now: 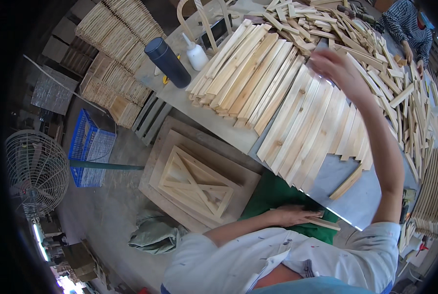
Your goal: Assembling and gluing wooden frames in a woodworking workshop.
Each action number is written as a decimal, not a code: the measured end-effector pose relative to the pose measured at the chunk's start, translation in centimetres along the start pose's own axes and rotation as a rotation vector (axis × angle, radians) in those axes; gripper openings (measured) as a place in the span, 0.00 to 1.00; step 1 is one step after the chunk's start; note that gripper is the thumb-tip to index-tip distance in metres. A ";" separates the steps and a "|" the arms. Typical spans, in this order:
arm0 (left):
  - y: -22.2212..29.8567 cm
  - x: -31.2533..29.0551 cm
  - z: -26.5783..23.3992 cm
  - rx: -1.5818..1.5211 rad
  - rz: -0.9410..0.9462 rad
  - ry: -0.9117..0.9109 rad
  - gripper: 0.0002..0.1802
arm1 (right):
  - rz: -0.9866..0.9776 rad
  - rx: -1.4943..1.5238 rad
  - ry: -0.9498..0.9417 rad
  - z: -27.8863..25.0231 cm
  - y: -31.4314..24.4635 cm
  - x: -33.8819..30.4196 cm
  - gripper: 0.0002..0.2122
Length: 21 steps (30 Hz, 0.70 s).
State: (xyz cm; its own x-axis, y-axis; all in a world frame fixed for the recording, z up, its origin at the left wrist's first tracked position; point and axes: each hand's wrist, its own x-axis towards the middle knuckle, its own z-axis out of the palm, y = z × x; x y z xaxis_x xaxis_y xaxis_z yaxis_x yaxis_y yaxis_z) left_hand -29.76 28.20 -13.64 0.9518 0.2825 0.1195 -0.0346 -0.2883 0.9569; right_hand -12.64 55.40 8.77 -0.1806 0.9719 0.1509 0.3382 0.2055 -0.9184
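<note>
Low in front of my body, my left hand (293,215) is closed around a short wooden strip (322,223), whose end sticks out to the right above a green cloth (270,193). My right arm stretches across the table, and my right hand (331,64) is over the far ends of the laid-out slats. Motion blurs its fingers, so whether they grip anything is unclear. Below that arm, a row of pale wooden slats (297,130) lies side by side on the grey tabletop (354,188). One loose strip (346,183) rests at an angle near the table's front edge.
Stacked slats (243,73) stand left of the row, beside a dark tumbler (167,62) and a white glue bottle (195,53). Offcuts (376,63) heap up at far right near another person (406,24). A wooden frame (197,181), blue crate (89,147) and fan (35,171) are left.
</note>
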 end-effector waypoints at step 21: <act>4.7 1.0 2.2 0.287 -0.210 -0.252 0.24 | 1.063 0.659 0.237 8.2 6.3 -47.7 0.11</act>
State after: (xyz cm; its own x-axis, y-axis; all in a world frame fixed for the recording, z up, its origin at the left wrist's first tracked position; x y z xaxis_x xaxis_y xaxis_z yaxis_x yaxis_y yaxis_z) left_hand -28.27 25.13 -9.56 0.9751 0.1400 -0.1721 0.2197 -0.5009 0.8372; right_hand -9.43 9.38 -7.18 0.0880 0.6323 -0.7697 -0.3186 -0.7143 -0.6232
